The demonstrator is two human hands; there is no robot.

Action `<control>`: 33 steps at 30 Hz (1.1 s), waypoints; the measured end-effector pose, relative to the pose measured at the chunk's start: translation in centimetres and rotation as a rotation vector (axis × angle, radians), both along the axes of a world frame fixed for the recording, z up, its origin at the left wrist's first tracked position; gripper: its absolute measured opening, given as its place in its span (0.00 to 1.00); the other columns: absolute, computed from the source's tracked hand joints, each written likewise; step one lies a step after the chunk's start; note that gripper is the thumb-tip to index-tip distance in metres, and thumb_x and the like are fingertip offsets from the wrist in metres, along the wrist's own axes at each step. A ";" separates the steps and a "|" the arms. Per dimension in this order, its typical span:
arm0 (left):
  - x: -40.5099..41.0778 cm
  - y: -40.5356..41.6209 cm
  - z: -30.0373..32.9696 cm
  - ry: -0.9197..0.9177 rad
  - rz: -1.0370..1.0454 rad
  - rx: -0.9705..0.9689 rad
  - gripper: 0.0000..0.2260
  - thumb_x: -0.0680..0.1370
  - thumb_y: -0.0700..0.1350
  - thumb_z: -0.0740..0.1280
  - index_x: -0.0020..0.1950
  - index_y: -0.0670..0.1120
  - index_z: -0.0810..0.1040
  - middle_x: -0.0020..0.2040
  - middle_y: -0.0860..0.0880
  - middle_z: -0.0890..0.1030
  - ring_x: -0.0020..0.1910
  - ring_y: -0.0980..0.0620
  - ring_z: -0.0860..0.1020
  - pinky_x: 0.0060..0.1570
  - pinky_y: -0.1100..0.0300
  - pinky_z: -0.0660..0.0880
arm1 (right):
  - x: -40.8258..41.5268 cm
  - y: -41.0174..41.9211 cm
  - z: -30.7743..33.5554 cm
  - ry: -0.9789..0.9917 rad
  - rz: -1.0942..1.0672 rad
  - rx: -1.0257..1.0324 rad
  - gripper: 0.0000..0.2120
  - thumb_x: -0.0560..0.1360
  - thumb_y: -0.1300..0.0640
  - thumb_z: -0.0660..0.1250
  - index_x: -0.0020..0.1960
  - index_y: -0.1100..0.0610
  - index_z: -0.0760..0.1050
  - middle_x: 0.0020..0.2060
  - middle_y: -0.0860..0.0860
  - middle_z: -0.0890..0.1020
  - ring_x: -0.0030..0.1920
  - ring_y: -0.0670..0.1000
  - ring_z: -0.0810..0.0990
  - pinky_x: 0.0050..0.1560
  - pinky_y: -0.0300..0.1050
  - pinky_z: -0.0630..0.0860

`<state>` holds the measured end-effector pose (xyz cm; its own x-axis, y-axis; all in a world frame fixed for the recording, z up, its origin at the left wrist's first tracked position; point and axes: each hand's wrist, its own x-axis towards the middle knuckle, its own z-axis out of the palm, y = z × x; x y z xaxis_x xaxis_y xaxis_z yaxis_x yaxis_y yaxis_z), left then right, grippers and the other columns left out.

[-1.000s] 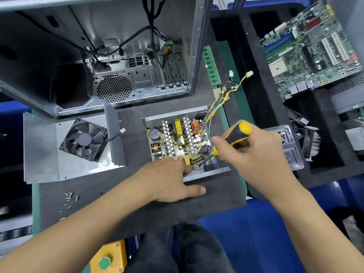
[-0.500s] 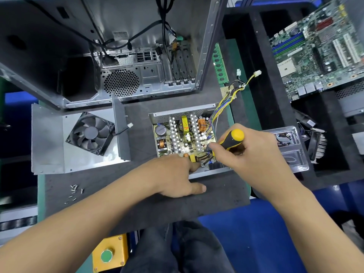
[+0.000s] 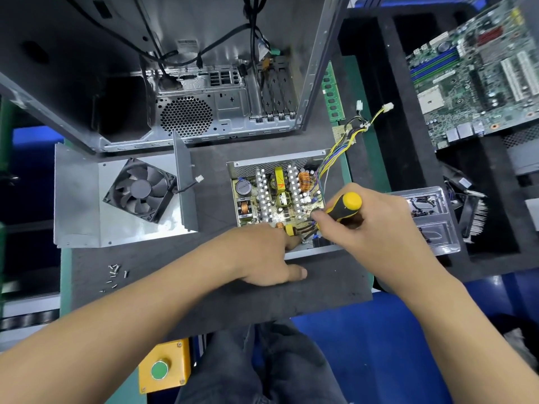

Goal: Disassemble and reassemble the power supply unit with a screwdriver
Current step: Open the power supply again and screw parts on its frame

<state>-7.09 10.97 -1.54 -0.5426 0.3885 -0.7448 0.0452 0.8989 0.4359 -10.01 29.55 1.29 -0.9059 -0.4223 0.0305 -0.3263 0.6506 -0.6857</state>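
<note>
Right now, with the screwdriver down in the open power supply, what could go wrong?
1. The right hand works the screwdriver among crowded wires; a slip could nick insulation or a board part.
2. The left hand has fingers inside the power supply near the tip, so a slip might jab them.
3. The loose screws lie unboxed on the mat and could roll off or get swept away.

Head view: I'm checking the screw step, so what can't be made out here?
- Screwdriver tip and any screw under it: hidden by the right hand and wires.
- Power supply unit near edge: partly covered by the left hand.
- Loose screws: too small to count.
- Motherboard: cut off by the frame's right edge.
</note>
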 end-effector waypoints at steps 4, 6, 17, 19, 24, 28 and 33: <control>-0.1 0.0 -0.1 -0.005 0.005 0.001 0.32 0.78 0.67 0.59 0.79 0.58 0.59 0.69 0.45 0.75 0.65 0.44 0.73 0.61 0.51 0.74 | 0.0 -0.1 0.4 -0.020 0.011 0.019 0.16 0.72 0.48 0.72 0.40 0.60 0.75 0.30 0.51 0.80 0.33 0.54 0.78 0.36 0.51 0.74; -0.1 -0.1 -0.1 -0.003 0.002 0.002 0.32 0.78 0.67 0.59 0.79 0.58 0.58 0.70 0.46 0.74 0.66 0.44 0.73 0.62 0.50 0.73 | 0.1 -0.1 0.7 -0.032 0.015 0.038 0.14 0.72 0.48 0.73 0.41 0.59 0.75 0.31 0.49 0.80 0.33 0.52 0.79 0.37 0.51 0.75; 0.0 0.0 -0.2 0.003 0.031 0.011 0.31 0.78 0.67 0.59 0.79 0.60 0.59 0.65 0.46 0.77 0.63 0.44 0.74 0.56 0.53 0.73 | 1.3 0.0 2.6 0.041 0.163 0.247 0.11 0.75 0.47 0.66 0.47 0.53 0.70 0.32 0.41 0.71 0.31 0.51 0.73 0.33 0.45 0.66; 0.0 0.1 -0.2 -0.005 0.035 0.006 0.31 0.78 0.67 0.59 0.79 0.60 0.59 0.68 0.46 0.75 0.65 0.44 0.74 0.57 0.53 0.72 | 1.4 -0.1 2.6 -0.008 0.168 0.261 0.09 0.76 0.48 0.64 0.48 0.53 0.70 0.34 0.40 0.69 0.32 0.52 0.75 0.34 0.46 0.66; 0.1 0.0 -0.2 0.007 0.042 0.004 0.31 0.78 0.68 0.60 0.79 0.60 0.59 0.72 0.47 0.72 0.69 0.44 0.71 0.60 0.53 0.71 | 1.6 0.2 2.8 -0.089 0.125 0.207 0.06 0.76 0.50 0.63 0.48 0.51 0.69 0.38 0.44 0.77 0.36 0.48 0.77 0.39 0.48 0.74; 0.1 0.0 -0.2 0.007 0.035 0.002 0.32 0.77 0.68 0.60 0.79 0.59 0.60 0.74 0.47 0.71 0.69 0.44 0.71 0.62 0.51 0.72 | 1.2 1.2 3.2 -0.144 0.026 0.114 0.05 0.75 0.50 0.65 0.46 0.48 0.70 0.35 0.44 0.82 0.38 0.44 0.79 0.41 0.38 0.72; 0.2 -0.2 -0.2 0.003 0.041 0.023 0.34 0.76 0.70 0.59 0.79 0.58 0.62 0.74 0.48 0.71 0.69 0.44 0.71 0.63 0.50 0.72 | 0.7 2.5 3.3 -0.044 -0.100 -0.024 0.07 0.75 0.59 0.71 0.45 0.53 0.73 0.39 0.37 0.83 0.38 0.38 0.82 0.37 0.26 0.71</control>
<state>-6.89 10.79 -1.70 -0.5607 0.3832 -0.7340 0.0101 0.8896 0.4567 -9.36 32.08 4.57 -0.9443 -0.3291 -0.0015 -0.2295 0.6616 -0.7138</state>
